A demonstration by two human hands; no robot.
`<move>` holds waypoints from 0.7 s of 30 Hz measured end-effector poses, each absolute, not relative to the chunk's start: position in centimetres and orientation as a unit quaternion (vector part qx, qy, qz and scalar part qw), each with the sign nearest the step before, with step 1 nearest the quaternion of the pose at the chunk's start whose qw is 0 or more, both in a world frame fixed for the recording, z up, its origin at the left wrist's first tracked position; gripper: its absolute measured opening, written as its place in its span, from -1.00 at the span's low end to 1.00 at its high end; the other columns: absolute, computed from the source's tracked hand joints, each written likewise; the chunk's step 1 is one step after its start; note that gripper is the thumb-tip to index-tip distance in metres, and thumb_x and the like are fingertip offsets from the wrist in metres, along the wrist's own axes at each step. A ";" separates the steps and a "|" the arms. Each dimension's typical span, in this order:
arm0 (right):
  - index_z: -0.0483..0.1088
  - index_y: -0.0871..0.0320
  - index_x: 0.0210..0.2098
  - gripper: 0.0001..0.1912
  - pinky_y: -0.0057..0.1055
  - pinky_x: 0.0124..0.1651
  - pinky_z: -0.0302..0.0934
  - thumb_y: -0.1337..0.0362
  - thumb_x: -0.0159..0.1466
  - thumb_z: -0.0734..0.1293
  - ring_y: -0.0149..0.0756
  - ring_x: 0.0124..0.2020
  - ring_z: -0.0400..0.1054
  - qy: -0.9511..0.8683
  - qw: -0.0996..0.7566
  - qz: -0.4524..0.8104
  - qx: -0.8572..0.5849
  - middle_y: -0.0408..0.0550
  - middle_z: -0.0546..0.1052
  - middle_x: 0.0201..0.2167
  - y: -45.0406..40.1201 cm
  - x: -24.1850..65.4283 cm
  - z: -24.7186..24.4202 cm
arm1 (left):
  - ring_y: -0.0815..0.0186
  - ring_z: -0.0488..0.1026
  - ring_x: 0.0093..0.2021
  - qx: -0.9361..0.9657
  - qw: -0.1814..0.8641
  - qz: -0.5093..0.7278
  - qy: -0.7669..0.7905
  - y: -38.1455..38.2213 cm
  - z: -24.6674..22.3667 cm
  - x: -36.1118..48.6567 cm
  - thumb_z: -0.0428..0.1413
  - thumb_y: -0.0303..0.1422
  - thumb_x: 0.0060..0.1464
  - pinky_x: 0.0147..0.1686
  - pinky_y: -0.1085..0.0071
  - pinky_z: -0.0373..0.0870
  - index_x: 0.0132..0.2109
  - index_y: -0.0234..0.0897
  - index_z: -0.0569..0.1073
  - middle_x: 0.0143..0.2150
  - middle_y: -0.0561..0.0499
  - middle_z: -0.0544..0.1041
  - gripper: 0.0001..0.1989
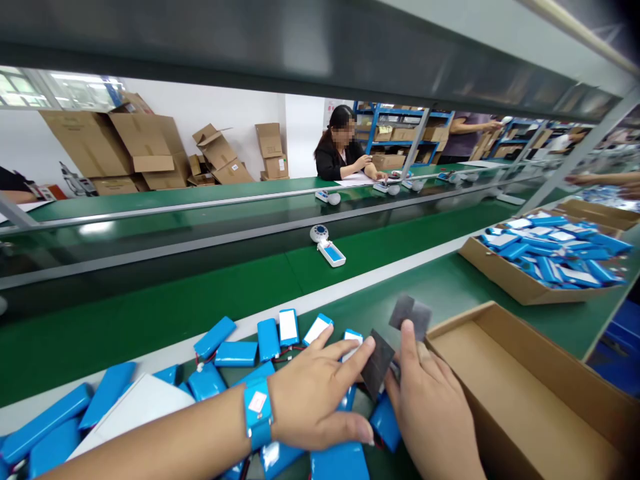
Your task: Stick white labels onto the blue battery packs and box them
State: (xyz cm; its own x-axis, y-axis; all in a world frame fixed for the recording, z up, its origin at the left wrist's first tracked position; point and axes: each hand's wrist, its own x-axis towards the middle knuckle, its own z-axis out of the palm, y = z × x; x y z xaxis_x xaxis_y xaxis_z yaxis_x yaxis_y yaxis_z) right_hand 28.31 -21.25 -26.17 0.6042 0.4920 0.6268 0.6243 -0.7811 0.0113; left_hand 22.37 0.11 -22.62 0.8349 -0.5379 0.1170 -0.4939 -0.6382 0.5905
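Head view looks down past my forearms at the green desk [450, 293], and I place everything here from the open cardboard box [520, 393]. Just left of that box, my right hand [430, 417] is narrow, its thumb raised against the dark grey sheets [410, 315]. It seems to pinch them, though the grip is partly hidden, so I cannot tell how firm it is. My left hand [320, 393] is spread wide and palm down just above the blue battery packs [267, 340], which lie loose and overlapping farther left of the box. Its fingertips [367, 345] are close to one of the sheets. Spreading the packs out like this probably keeps each one and its thin red-and-black leads easy to reach. The box stands open with its flaps folded outward, likely so that its inside is easy to reach from where I work. The blue band [257, 413] on my left wrist looks like an antistatic strap, a sensible thing to wear around batteries. Beyond the box, a shallow cardboard tray [515, 280] holds more blue packs in a heap, within reach along the same desk.
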 end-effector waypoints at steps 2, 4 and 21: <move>-0.03 0.37 0.41 -0.37 0.15 -0.17 0.43 0.23 0.42 0.14 0.48 0.08 0.37 -0.291 0.067 -0.358 -0.885 0.63 0.31 0.19 -21.4 28.0 -25.4 | -0.04 -0.03 0.47 0.898 0.327 -0.049 -0.290 0.1 -22.3 22.3 -0.21 0.28 0.21 0.40 -0.21 -0.41 0.48 -0.44 -0.29 0.41 -0.44 0.16 0.04; 0.23 0.32 0.28 -0.49 0.22 -0.02 0.35 0.22 0.41 0.21 0.54 0.20 0.24 -0.268 0.094 -0.373 -0.883 0.57 0.05 0.37 -22.1 27.5 -24.3 | -0.03 -0.02 0.47 0.890 0.350 -0.066 -0.285 0.1 -22.0 22.1 -0.16 0.23 0.25 0.41 -0.20 -0.43 0.48 -0.45 -0.36 0.35 -0.39 0.29 0.02; 0.52 0.08 -0.38 -0.47 -0.25 -0.34 0.21 -0.14 0.35 0.11 -0.14 -0.47 0.34 -0.149 0.392 0.081 -0.904 -0.04 0.47 -0.52 -25.5 25.2 -26.6 | -0.17 -0.33 0.50 0.949 0.302 -0.052 -0.078 -5.7 -21.9 23.5 0.28 -0.09 0.05 0.42 -0.22 -0.33 0.49 -0.29 -0.36 0.49 -0.24 0.01 0.18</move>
